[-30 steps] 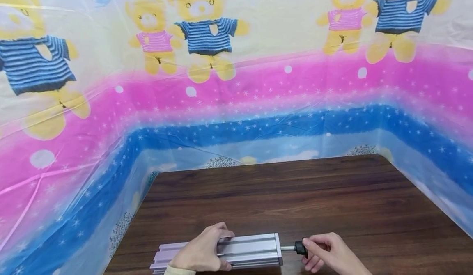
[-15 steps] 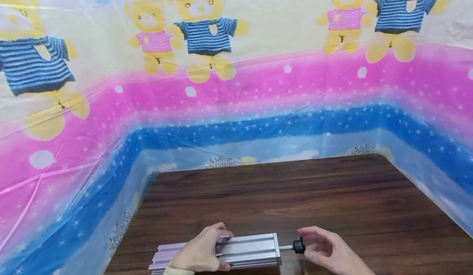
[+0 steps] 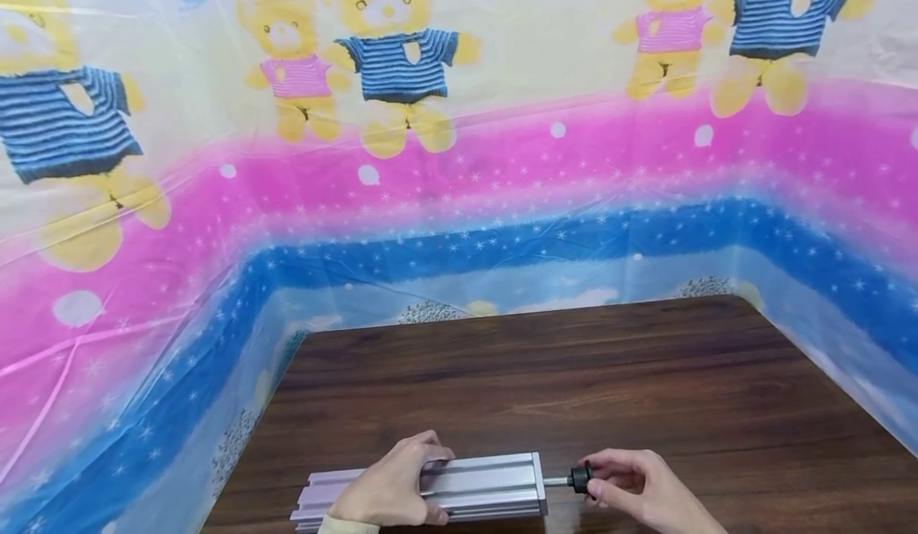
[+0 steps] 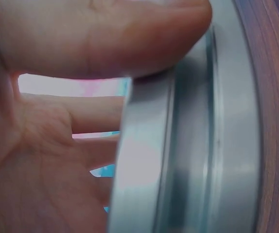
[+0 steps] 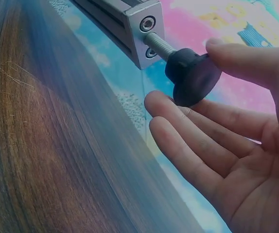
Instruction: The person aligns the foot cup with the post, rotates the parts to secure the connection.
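A silver aluminium extrusion profile (image 3: pixel 488 483) lies along the near side of the table, with an end plate (image 5: pixel 139 43) held by socket-head screws. Out of that plate sticks a threaded rod (image 5: pixel 160 45) tipped by a black levelling foot (image 5: pixel 193 75). My left hand (image 3: pixel 390 482) grips the profile from above, its thumb (image 4: pixel 144 39) across the near face and the other fingers on the far side. My right hand (image 3: pixel 645 486) pinches the round base of the foot between thumb and index finger; the remaining fingers (image 5: pixel 188 145) extend loosely below it.
Dark wood-grain table (image 3: pixel 545 382) underneath, its far edge bordered by a hanging cloth (image 3: pixel 459 159). The cloth is printed with bears, pink and blue bands, and it encloses the table's left, back and right sides.
The right fingers let go of the foot half a second ago, spread apart, and now pinch it again. The left hand keeps its grip, and the profile stays nearly in place.
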A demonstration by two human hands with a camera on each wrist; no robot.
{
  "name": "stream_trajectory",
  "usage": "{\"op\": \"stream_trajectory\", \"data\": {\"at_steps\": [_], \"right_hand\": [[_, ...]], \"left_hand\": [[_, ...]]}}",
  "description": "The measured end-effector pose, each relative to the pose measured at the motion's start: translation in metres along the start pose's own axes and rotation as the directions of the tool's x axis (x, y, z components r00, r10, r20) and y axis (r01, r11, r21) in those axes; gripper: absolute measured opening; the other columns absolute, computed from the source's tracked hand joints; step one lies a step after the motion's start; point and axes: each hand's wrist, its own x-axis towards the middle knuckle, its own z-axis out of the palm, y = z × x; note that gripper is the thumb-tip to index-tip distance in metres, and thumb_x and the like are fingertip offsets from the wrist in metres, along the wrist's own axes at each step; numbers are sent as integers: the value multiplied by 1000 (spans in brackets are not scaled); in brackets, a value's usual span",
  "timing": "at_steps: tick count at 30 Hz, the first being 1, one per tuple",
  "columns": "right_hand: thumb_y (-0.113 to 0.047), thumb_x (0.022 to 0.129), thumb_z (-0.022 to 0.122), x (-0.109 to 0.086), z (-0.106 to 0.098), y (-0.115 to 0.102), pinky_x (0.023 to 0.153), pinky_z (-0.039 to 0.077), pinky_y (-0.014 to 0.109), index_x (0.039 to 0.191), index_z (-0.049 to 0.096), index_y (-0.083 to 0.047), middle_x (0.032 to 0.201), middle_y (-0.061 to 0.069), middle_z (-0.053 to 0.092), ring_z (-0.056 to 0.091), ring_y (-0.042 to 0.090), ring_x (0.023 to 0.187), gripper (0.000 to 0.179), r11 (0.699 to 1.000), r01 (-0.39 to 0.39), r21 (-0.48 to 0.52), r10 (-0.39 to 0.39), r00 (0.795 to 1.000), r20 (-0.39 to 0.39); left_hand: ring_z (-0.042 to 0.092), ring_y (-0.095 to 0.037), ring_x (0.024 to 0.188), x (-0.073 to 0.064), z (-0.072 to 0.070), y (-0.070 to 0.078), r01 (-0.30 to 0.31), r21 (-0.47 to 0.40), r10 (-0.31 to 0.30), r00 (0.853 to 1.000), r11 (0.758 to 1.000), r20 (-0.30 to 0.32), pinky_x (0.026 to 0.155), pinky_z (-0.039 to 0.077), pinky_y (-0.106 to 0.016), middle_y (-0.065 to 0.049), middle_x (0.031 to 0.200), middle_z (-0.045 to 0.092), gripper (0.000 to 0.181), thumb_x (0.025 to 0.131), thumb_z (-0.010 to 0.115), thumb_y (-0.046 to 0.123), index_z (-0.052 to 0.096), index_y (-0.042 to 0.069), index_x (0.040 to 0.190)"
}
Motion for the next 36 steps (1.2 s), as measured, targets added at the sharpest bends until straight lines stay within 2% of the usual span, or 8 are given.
{"op": "stream_trajectory", "data": {"at_steps": [5, 10, 16, 21, 26, 29, 33, 36], "right_hand": [[-15, 106, 50, 1, 2, 1, 71, 61, 39, 119, 63, 15, 96, 15, 76, 76, 25, 80, 35, 998, 57, 22, -57, 998, 17], [-12, 108, 44, 2, 5, 1, 67, 59, 46, 108, 68, 10, 92, 18, 76, 76, 29, 76, 32, 994, 98, 49, -100, 994, 34], [-19, 110, 41, 2, 6, 3, 66, 59, 45, 104, 68, 12, 88, 15, 76, 76, 23, 73, 42, 998, 24, 57, -26, 999, 42], [-24, 111, 36, 2, 4, 1, 69, 60, 42, 112, 64, 18, 90, 17, 76, 76, 25, 76, 49, 998, -27, 64, 25, 999, 38], [-20, 105, 55, 0, 2, -4, 81, 60, 33, 141, 48, 11, 129, 31, 61, 73, 20, 97, 48, 999, -30, 46, 31, 999, -16], [-16, 98, 66, -1, 2, -5, 85, 58, 31, 147, 45, 3, 142, 32, 49, 70, 21, 106, 56, 1000, 12, 28, -11, 999, -32], [-12, 97, 67, -2, 2, -4, 84, 59, 33, 141, 51, 3, 133, 19, 62, 71, 29, 102, 49, 997, 76, 32, -75, 996, -37], [-11, 97, 66, 0, 4, -4, 81, 59, 32, 138, 54, 5, 123, 14, 68, 72, 26, 97, 45, 994, 102, 41, -101, 994, -42]], "left_hand": [[55, -18, 106, -1, -1, 5, 28, 4, -28, 1000, 1000, 13, 85, 50, -36, 2, 119, 58, 63, 71, 89, 25, 69, 9, 129], [50, -9, 86, -1, -2, 8, 9, -11, -9, 1000, 1000, 12, 74, 44, -28, 6, 106, 54, 62, 72, 88, 24, 68, 8, 129], [45, -5, 78, 0, -3, 8, -14, -17, 14, 1000, 1000, 14, 70, 42, -26, 8, 101, 51, 62, 73, 88, 22, 68, 5, 129], [44, -7, 80, -1, -3, 7, -5, -25, 5, 1000, 1000, 14, 70, 40, -27, 8, 100, 50, 62, 73, 88, 23, 68, 6, 130], [44, -8, 81, 0, -3, 6, -15, 4, 15, 1000, 1000, -7, 70, 40, -27, 8, 99, 50, 63, 72, 88, 24, 68, 6, 129], [44, -8, 81, 1, -3, 6, -21, 12, 21, 1000, 1000, -12, 70, 41, -27, 8, 100, 51, 63, 71, 88, 24, 68, 5, 128], [44, -7, 79, 4, -2, 6, -31, 12, 31, 999, 999, -9, 69, 41, -25, 8, 98, 51, 62, 72, 88, 24, 69, 5, 127], [44, -6, 76, 3, -2, 5, -30, 6, 30, 1000, 1000, -10, 67, 41, -24, 8, 96, 50, 62, 72, 88, 24, 69, 5, 127]]}}
